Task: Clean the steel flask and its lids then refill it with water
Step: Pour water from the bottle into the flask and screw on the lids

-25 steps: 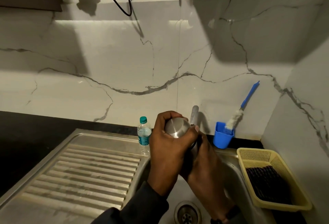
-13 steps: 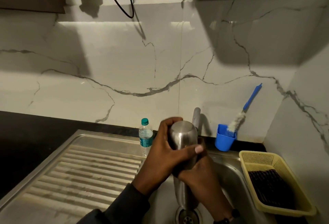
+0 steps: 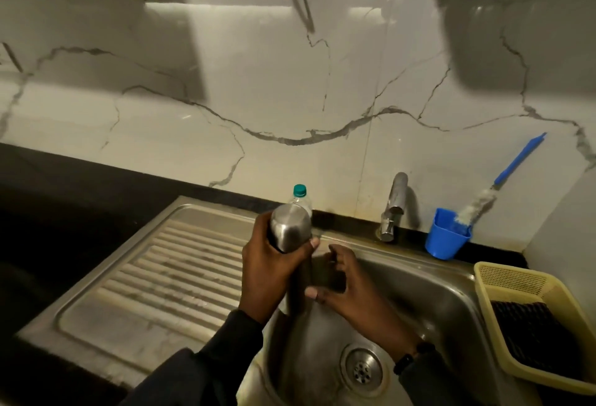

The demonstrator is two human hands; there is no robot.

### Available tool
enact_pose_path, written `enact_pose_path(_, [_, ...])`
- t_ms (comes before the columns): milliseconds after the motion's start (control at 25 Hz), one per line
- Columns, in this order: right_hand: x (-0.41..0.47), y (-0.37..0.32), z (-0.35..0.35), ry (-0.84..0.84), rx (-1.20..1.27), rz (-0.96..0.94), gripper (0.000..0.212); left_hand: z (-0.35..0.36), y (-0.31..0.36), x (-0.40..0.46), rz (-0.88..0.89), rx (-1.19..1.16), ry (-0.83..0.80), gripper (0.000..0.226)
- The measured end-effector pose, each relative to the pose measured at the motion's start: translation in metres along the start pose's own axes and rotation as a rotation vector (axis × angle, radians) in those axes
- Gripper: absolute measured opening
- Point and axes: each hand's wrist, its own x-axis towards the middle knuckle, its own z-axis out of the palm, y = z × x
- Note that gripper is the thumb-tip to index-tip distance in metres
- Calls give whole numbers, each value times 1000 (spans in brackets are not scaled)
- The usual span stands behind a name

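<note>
Item: steel flask (image 3: 292, 231), upside down over the near-left part of the sink (image 3: 451, 302), base pointing up and far, mouth end down behind the hands. Left hand (image 3: 271, 272) wraps its fingers round the upper body, a firm full grip. Right hand (image 3: 346, 286) sits just beside the lower body, fingers curved and parted, thumb touching the steel (whether it clasps anything cannot be told). Tap (image 3: 395, 204) shows no stream. Advice: keep the mouth low over the drain (image 3: 361, 370), let it empty fully, and hold tight, since wet steel likely slips.
</note>
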Motion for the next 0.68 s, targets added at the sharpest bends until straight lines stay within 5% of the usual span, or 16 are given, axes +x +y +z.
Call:
enact_pose_path(160, [16,3,23,-2,6,21,52,-22,-27,19,-29,43,39,62])
enact_pose_path(440, [31,-3,32,22,-24,10,61,-51,-68,43,-101,40,123,62])
enact_pose_path(680, [36,-2,31,45,-33,34,60,-62,-80,61,-124,29,1,61])
